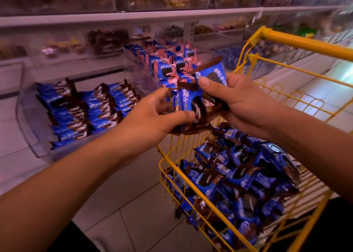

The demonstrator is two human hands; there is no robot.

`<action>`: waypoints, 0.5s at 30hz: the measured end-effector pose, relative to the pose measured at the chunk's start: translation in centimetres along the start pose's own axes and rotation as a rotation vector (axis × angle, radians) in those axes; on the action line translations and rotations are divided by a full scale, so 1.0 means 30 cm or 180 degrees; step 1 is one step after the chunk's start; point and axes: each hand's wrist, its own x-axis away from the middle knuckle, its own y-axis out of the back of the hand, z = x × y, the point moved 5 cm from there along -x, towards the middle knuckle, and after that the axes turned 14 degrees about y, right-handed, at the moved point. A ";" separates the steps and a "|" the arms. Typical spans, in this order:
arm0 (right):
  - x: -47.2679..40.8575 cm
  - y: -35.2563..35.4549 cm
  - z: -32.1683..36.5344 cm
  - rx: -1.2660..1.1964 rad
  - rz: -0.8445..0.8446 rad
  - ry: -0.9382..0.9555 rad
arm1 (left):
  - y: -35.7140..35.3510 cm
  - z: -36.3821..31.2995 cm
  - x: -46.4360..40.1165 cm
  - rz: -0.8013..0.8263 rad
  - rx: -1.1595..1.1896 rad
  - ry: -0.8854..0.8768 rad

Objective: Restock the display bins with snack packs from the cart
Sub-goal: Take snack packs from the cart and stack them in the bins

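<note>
Shelving (133,18) up top: blurred, contents unreadable. Cart (298,41), yellow wire, cut off at right, heaped with blue snack packs (238,177). Clear display bin (28,121): blue-brown packs in rows (84,112). Your left hand (150,120) and right hand (246,102) both pinch a held bunch of packs (196,100) above the cart's edge.

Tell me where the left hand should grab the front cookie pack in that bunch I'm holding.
Probably by the flat body of the front pack, pinched across its width from the left, where the left hand already has its thumb. The right hand covers the bunch's right side, and the crimped brown ends look too thin to hold firmly.
</note>
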 end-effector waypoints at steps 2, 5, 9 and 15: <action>-0.007 -0.006 -0.005 -0.0054 -0.0109 -0.0012 | 0.000 0.001 -0.004 -0.0188 0.0172 -0.0016; -0.022 0.014 0.005 0.0024 -0.0305 -0.0088 | 0.014 0.006 -0.014 -0.0455 0.0372 0.0026; -0.015 0.058 0.021 -0.0119 -0.0336 -0.0386 | 0.045 0.004 -0.018 -0.0748 0.0479 0.0044; 0.004 0.022 0.007 0.0103 0.0149 -0.0157 | 0.061 0.006 -0.018 -0.0770 0.0613 -0.0048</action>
